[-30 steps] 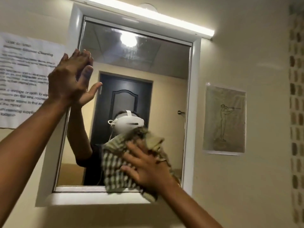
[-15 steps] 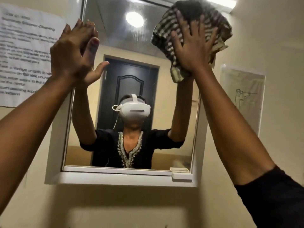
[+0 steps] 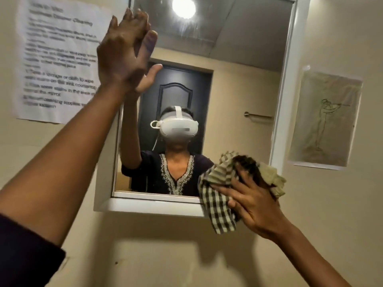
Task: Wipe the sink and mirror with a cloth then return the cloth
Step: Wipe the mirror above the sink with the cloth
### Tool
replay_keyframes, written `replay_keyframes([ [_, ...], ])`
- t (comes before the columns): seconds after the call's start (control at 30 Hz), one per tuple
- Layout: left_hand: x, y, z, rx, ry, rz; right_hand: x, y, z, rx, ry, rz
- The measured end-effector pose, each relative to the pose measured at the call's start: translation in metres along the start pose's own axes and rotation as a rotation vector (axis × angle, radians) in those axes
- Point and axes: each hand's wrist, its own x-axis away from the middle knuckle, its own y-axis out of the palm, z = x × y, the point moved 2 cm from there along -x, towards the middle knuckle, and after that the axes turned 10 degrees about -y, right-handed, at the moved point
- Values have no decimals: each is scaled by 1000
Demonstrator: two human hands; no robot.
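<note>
Right hand (image 3: 253, 200) w/ the checked cloth (image 3: 219, 206) is now at the mirror's (image 3: 238, 69) bottom right corner; half a sec ago it was up at the top right, by the light. So one full top-to-bottom stroke down the right side of the glass looks done. Fingers spread flat over the bunched cloth, pressing it on the glass, lower part of the cloth hanging over the white frame (image 3: 151, 206). Left hand (image 3: 124, 50) hasn't moved: flat, fingers together, braced on the mirror's upper left edge, holding nothing.

Judgement: mirror wiping is mid-way, right strip covered, centre and left prob. still to do; return of cloth not yet started.

Hard to tell: sink isn't in view at all, so can't say if it's been wiped. Streaks on glass show near the reflected ceiling lamp (image 3: 183, 7). Text on the wall notice (image 3: 56, 59) is too blurred to read fully. Mirror's top edge cut off.
</note>
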Motion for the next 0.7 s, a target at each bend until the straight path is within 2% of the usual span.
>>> replay_keyframes([
  [0.07, -1, 3, -2, -14, -10, -2, -15, 9, -11, 98, -207, -86],
  [0.13, -1, 5, -4, -18, -14, -8, -40, 19, -30, 137, -369, -104],
  [0.27, -1, 5, -4, -38, -20, -36, -110, 39, -75, 60, -580, -63],
  [0.33, -1, 5, -4, -68, -16, -50, -141, 54, -100, 124, -627, -26],
  [0.5, -1, 9, -5, -129, 13, -82, -184, 82, -154, 356, -569, -145],
  [0.6, 0, 7, -7, -152, 64, -61, -170, 84, -159, 277, -419, -292],
  [0.7, 3, 5, -7, -148, 95, -53, -136, 77, -151, 276, -299, -212],
])
